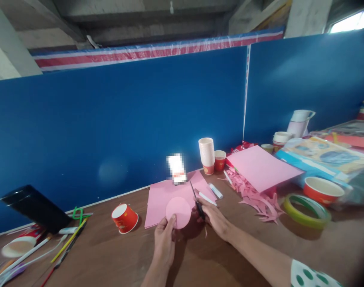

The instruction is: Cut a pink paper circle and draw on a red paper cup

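Note:
My left hand [165, 239] pinches the lower edge of a round pink paper disc [179, 211] and holds it up above the brown table [110, 255]. My right hand [213, 219] grips black-handled scissors [196, 201] whose blades point up and away, just right of the disc. Behind the disc lies a flat pink paper sheet [161, 195] on the table.
A tipped red paper cup [125, 218] lies left of the sheet. Stacked cups [206, 154], glue sticks [215, 190], pink scraps [256, 197], a larger pink sheet [261, 167], a tape ring [307, 205] and a red bowl [323, 189] sit right. Pens [68, 243] clutter the left; a blue partition [125, 119] backs the table.

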Motion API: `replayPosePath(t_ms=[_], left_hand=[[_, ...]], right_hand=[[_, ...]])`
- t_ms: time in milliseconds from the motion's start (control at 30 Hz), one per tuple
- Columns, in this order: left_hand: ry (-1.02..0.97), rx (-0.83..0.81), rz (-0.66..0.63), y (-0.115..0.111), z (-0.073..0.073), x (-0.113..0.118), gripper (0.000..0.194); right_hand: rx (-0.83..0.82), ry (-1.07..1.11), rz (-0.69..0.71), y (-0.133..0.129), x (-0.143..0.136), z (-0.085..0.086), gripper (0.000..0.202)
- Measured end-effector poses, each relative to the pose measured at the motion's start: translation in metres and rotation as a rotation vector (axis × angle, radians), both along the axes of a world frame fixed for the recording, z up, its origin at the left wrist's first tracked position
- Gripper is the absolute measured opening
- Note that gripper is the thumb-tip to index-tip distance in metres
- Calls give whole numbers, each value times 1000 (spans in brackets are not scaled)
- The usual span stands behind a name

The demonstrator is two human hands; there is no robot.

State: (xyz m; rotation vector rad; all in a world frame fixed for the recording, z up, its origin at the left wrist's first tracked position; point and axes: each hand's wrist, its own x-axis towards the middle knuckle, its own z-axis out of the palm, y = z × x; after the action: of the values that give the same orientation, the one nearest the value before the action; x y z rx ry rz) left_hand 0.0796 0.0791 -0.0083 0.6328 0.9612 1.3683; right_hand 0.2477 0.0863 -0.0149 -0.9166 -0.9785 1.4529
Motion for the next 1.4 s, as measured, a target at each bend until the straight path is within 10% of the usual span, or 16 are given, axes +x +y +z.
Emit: replayPosePath(t_ms=[1400], left_hand=[[7,-5,32,-7,6,1,34]], right_hand=[[96,-214,191,-16,-6,3,41]])
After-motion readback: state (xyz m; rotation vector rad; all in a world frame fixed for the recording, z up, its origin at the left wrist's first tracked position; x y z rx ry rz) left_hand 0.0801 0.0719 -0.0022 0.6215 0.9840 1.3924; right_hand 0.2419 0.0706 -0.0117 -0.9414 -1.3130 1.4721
